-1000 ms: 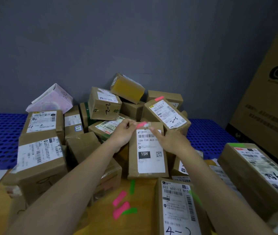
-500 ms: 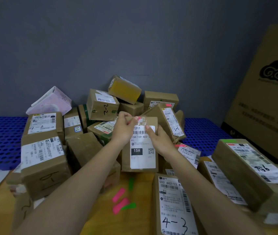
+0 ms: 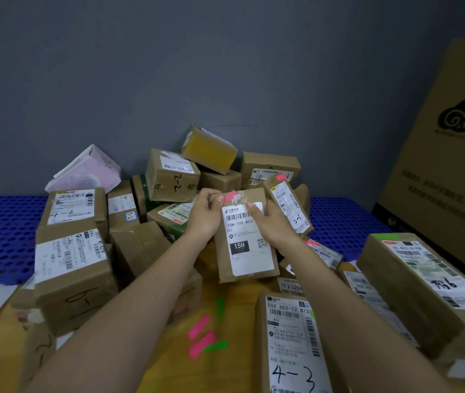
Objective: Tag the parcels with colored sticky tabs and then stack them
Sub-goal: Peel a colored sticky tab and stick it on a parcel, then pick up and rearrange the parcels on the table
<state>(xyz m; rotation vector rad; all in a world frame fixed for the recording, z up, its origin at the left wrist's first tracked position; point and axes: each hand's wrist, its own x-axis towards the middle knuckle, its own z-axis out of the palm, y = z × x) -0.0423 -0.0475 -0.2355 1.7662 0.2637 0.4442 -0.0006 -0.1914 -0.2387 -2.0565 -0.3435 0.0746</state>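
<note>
Parcels sit heaped against a grey wall [image 3: 225, 66], and one flat brown parcel [image 3: 244, 236] stands upright at the front of the pile, held between a person's two bare hands. Its white shipping label [image 3: 249, 242], marked "15H", faces the camera. The left hand [image 3: 204, 215] grips the parcel's upper left corner, its thumb pressed beside a pink sticky tab [image 3: 230, 197] stuck at the top edge. The right hand [image 3: 271, 225] grasps the parcel's right side, fingers curled over the label's upper right. Just right of the held parcel leans a narrow box [image 3: 289, 207] carrying its own pink tab. Behind the held parcel, a box marked "2-2" [image 3: 171, 177] rests under a tilted box with yellow tape [image 3: 208, 148]. Left of the held parcel stand two larger boxes, one marked "4-2" [image 3: 74, 207]. Below the held parcel, loose pink tabs [image 3: 200, 334] and green tabs [image 3: 220, 307] lie on the wooden table [image 3: 163, 370]. Nearer the camera, right of those tabs, lies a box marked "4-3" [image 3: 293, 347]. Far right of the held parcel sits a long box with a green tab [image 3: 421, 287], with a big cardboard sheet [image 3: 449, 165] leaning behind it. A blue perforated mat [image 3: 1, 239] spreads under the pile.
</note>
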